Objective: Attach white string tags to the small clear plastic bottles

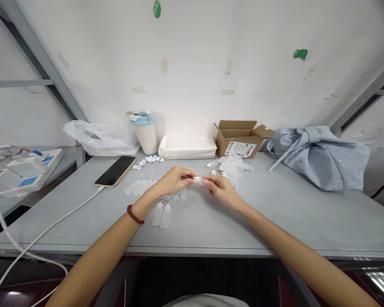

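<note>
Between my two hands is a small translucent plastic bottle with a thin white cord at its top. The fingers of my left hand pinch its left end, where the cord is. My right hand grips the other end, fingertips closed on the body. Much of the bottle is hidden by fingers. Two similar corded bottles lie below my left hand, and a row of others lies left of it, partly covered. A loose pile of such bottles sits beyond my right hand.
Small white pieces lie near a lidded cup. Behind stand a stack of white sheets and an open cardboard box. A phone charges at left; a plastic bag and blue-grey cloth flank the table.
</note>
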A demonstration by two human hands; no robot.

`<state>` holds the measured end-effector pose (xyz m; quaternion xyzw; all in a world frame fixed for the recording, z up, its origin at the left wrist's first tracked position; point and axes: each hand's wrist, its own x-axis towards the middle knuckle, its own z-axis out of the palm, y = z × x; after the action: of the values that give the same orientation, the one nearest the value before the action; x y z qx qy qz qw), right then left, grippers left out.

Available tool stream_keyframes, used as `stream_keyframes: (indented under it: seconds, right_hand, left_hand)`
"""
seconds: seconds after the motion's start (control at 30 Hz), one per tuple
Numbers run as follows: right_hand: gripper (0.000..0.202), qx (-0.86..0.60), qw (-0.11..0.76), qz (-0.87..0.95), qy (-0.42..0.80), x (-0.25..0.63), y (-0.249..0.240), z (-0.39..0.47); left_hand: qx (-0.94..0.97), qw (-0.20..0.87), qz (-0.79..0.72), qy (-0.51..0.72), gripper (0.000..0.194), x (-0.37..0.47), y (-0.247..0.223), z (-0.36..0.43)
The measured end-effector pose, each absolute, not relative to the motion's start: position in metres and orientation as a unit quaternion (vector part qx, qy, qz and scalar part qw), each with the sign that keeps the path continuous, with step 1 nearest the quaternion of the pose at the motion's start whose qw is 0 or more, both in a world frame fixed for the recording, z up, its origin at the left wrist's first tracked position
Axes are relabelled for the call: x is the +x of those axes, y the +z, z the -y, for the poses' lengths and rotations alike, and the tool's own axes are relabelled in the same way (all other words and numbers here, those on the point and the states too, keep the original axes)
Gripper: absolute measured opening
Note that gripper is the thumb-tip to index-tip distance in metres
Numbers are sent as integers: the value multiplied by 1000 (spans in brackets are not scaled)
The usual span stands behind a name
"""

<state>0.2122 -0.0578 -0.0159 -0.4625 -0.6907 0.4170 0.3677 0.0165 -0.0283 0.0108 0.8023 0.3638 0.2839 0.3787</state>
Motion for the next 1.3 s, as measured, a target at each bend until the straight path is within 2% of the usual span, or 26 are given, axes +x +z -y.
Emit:
stream_keyframes:
  seconds: [0.27,0.47,0.87,1.13,1.3]
  right_hand:
    - [25,-456,414,705,351,210,-22,57]
    - [25,-456,412,719,325,211,-23,58]
    - [31,-446,384,661,466,216,-16,54]
    - [24,-446,410,727,324,214,-20,56]
    - [24,-431,419,777,186,216,-29,55]
  left_hand:
    - [739,460,-423,253,46,19,8,26]
    - [757,444,-412,246,42,22,11,31]
    - [791,397,-376,275,30,21,7,31]
    - [752,485,-379,236,37,22,8,29]
    - [708,541,-378,253,40,24,8,30]
